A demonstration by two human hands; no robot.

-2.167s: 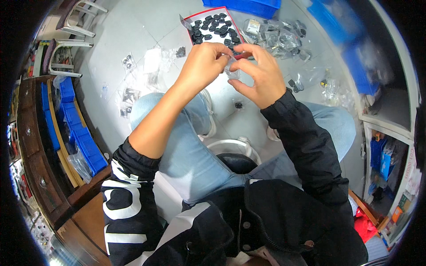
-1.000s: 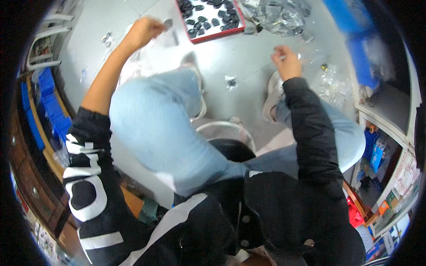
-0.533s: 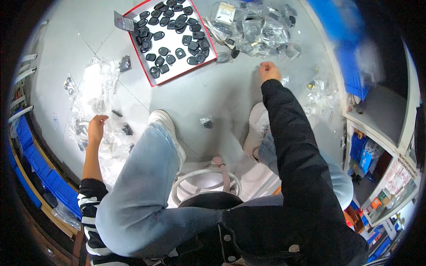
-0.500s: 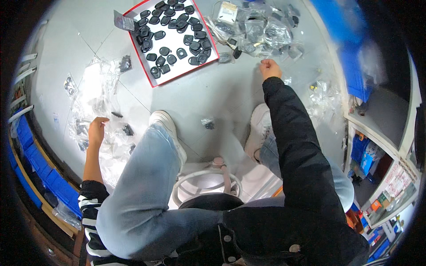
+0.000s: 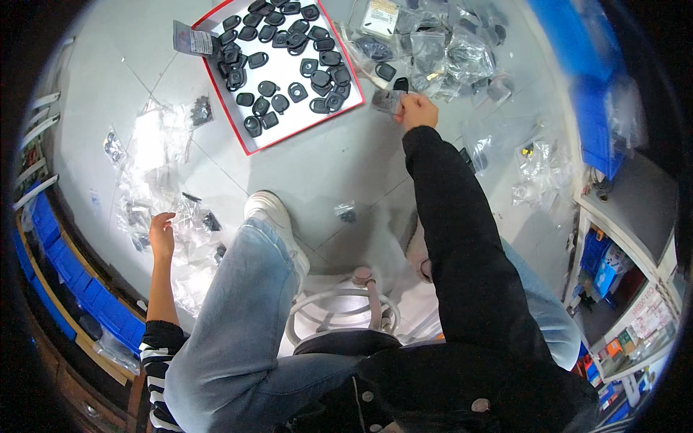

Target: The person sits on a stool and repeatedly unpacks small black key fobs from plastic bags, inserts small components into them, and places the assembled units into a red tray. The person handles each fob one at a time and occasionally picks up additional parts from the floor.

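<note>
Evidently the right hand [image 5: 417, 112] has the nearer claim on the small plastic bag [image 5: 386, 101], which holds something dark: the fingers pinch its right end. The bag extends left from the fingertips, its long axis running roughly left to right, just outside the near right corner of the red-rimmed white tray [image 5: 307, 117]. Whether it is fully off the floor [image 5: 310, 162] I cannot tell. Inside the tray lie many black key-fob shells [image 5: 297, 92]; a loose black key-fob shell [image 5: 385, 71] lies just beyond the bag, beside a heap of clear bags [image 5: 462, 54].

The left hand [image 5: 162, 232] is well apart, at the near left, over scattered clear packets [image 5: 189, 252]. Its fingers are loosely curled; I cannot tell whether they grasp anything.

As for writing, the grey packet [image 5: 192, 40] at the tray's far left edge carries print too small to read. A white box [image 5: 380, 17] in the heap bears a label, also illegible.
</note>
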